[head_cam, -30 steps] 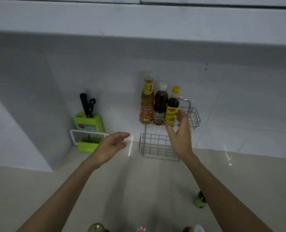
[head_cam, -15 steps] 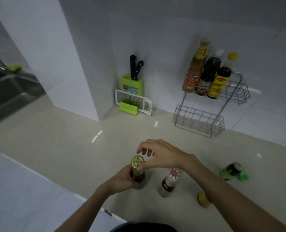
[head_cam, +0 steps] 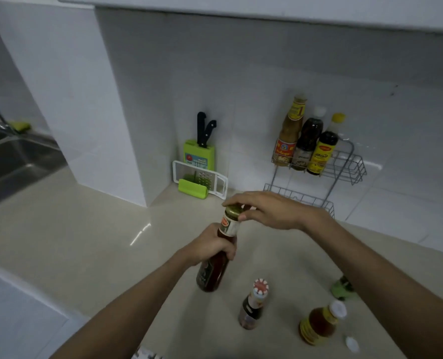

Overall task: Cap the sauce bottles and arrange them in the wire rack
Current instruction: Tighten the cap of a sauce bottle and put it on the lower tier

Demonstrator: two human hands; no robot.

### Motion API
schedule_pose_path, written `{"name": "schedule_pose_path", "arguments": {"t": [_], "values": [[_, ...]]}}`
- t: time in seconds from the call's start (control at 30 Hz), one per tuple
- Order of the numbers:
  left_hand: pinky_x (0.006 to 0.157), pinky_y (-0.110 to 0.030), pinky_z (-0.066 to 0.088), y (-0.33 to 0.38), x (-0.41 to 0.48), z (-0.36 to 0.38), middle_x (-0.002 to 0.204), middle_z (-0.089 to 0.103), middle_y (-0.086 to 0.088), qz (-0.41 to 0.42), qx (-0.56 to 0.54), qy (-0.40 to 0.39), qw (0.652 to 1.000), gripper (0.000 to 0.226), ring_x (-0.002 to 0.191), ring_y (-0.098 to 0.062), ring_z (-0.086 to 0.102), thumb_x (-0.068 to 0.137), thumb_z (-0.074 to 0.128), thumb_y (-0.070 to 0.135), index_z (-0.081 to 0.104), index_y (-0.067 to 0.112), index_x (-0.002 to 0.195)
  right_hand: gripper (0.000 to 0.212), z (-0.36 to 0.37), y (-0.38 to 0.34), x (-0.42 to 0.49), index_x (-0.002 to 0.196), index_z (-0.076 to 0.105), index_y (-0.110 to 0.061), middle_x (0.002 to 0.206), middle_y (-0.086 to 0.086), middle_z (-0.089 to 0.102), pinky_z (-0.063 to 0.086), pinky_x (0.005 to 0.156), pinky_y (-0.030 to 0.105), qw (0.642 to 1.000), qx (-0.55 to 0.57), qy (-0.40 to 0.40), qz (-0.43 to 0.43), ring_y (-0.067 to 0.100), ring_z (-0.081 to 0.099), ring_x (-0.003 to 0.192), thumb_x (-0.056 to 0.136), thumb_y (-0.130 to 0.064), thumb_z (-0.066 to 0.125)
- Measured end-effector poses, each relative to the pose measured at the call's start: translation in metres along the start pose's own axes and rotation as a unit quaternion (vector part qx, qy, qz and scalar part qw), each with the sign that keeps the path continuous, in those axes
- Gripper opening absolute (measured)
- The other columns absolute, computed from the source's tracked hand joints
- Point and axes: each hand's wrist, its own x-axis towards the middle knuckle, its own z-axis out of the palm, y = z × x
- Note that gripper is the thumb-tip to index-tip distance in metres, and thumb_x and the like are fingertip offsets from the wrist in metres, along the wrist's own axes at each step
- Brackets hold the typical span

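Note:
My left hand (head_cam: 211,246) grips the neck of a dark red sauce bottle (head_cam: 214,268), lifted and tilted above the counter. My right hand (head_cam: 269,209) pinches its gold cap (head_cam: 233,211) from above. On the counter stand a small bottle with a red-and-white cap (head_cam: 252,305) and a yellow-labelled bottle with a white top (head_cam: 320,323). A green bottle (head_cam: 342,287) lies partly hidden behind my right arm. The two-tier wire rack (head_cam: 350,167) stands against the wall, with three capped bottles (head_cam: 306,143) in its upper tier.
A green knife block with two black-handled knives (head_cam: 201,151) and a white grater (head_cam: 199,181) sit in the corner left of the rack. A steel sink (head_cam: 10,161) lies at far left. A small white cap (head_cam: 352,343) rests on the counter at lower right.
My right hand left the rack and came down to the gold-capped bottle. My left hand took hold of that bottle and has now raised and tilted it.

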Motion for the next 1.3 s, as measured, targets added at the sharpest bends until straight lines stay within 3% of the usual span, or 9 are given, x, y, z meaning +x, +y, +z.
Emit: {"name": "schedule_pose_path", "arguments": {"t": [0.2, 0.47, 0.67, 0.87, 0.97, 1.07, 1.13, 1.23, 1.3], "values": [[0.066, -0.029, 0.049, 0.058, 0.022, -0.014, 0.061, 0.059, -0.007, 0.000, -0.081, -0.283, 0.956, 0.020, 0.065, -0.026, 0.058, 0.047, 0.056, -0.002, 0.052, 0.006, 0.065, 0.043, -0.071, -0.001, -0.018, 0.135, 0.051, -0.029, 0.129, -0.013, 0.057, 0.055, 0.088, 0.035, 0.991, 0.118, -0.049, -0.025, 0.011, 0.059, 0.112, 0.098, -0.006, 0.050], [0.067, -0.030, 0.046, 0.070, 0.033, -0.003, 0.059, 0.055, -0.006, -0.007, -0.124, -0.339, 0.933, 0.022, 0.064, -0.026, 0.055, 0.044, 0.055, 0.000, 0.050, 0.008, 0.064, 0.041, -0.082, 0.010, -0.030, 0.134, 0.053, -0.018, 0.126, -0.006, 0.060, 0.053, 0.093, 0.040, 0.986, 0.159, -0.021, -0.037, 0.009, 0.061, 0.111, 0.095, -0.005, 0.056], [0.067, -0.030, 0.045, 0.073, 0.033, 0.003, 0.059, 0.055, -0.003, -0.011, -0.181, -0.412, 0.893, 0.028, 0.062, -0.023, 0.055, 0.040, 0.067, 0.010, 0.053, 0.012, 0.064, 0.043, -0.082, 0.019, -0.032, 0.131, 0.056, -0.017, 0.126, -0.005, 0.061, 0.053, 0.090, 0.027, 0.978, 0.205, -0.037, -0.034, 0.014, 0.063, 0.111, 0.092, -0.003, 0.061], [0.063, -0.028, 0.045, 0.072, 0.037, 0.005, 0.056, 0.054, -0.007, -0.019, -0.116, -0.326, 0.938, 0.021, 0.059, -0.025, 0.055, 0.046, 0.057, 0.000, 0.050, 0.009, 0.063, 0.024, -0.073, 0.010, -0.033, 0.115, 0.057, -0.038, 0.106, -0.016, 0.064, 0.050, 0.074, 0.021, 0.998, 0.040, 0.044, 0.000, 0.004, 0.062, 0.089, 0.091, -0.042, 0.060], [0.063, -0.028, 0.044, 0.079, 0.033, 0.007, 0.055, 0.054, -0.004, -0.029, -0.129, -0.394, 0.910, 0.021, 0.058, -0.023, 0.056, 0.044, 0.051, 0.000, 0.051, 0.011, 0.063, 0.037, -0.055, -0.002, -0.030, 0.091, 0.043, -0.032, 0.074, -0.013, 0.055, 0.042, 0.058, 0.028, 0.981, -0.142, 0.117, -0.056, 0.003, 0.051, 0.063, 0.093, -0.066, 0.029], [0.063, -0.028, 0.046, 0.090, 0.029, 0.009, 0.056, 0.056, -0.002, -0.023, -0.141, -0.449, 0.882, 0.023, 0.059, -0.022, 0.056, 0.046, 0.050, -0.001, 0.054, 0.012, 0.065, 0.025, -0.045, -0.006, -0.029, 0.081, 0.022, -0.035, 0.054, -0.006, 0.043, 0.038, 0.047, 0.034, 0.947, -0.236, 0.188, -0.106, 0.014, 0.041, 0.046, 0.097, -0.054, 0.020], [0.062, -0.026, 0.047, 0.093, 0.030, 0.009, 0.056, 0.056, -0.006, -0.007, -0.115, -0.387, 0.915, 0.020, 0.058, -0.024, 0.056, 0.047, 0.054, -0.002, 0.052, 0.008, 0.065, 0.019, -0.045, -0.003, -0.027, 0.081, 0.017, -0.036, 0.050, -0.005, 0.036, 0.034, 0.043, 0.034, 0.937, -0.242, 0.235, -0.093, 0.020, 0.040, 0.042, 0.098, -0.041, 0.022], [0.062, -0.031, 0.046, 0.087, 0.037, 0.012, 0.058, 0.056, -0.015, 0.012, -0.015, -0.170, 0.985, 0.024, 0.057, -0.028, 0.052, 0.040, 0.064, 0.003, 0.054, 0.000, 0.062, 0.018, -0.036, 0.001, -0.021, 0.081, 0.022, -0.030, 0.048, -0.004, 0.033, 0.027, 0.046, 0.032, 0.925, -0.267, 0.271, 0.010, 0.026, 0.042, 0.043, 0.098, -0.036, 0.026], [0.058, -0.033, 0.047, 0.082, 0.039, 0.019, 0.055, 0.059, -0.011, 0.002, 0.048, -0.036, 0.998, 0.018, 0.054, -0.027, 0.053, 0.035, 0.067, 0.009, 0.058, 0.008, 0.052, 0.016, -0.023, 0.005, -0.018, 0.084, 0.027, -0.027, 0.051, -0.003, 0.035, 0.025, 0.047, 0.031, 0.922, -0.242, 0.286, 0.102, 0.028, 0.044, 0.049, 0.097, -0.035, 0.028]]}}
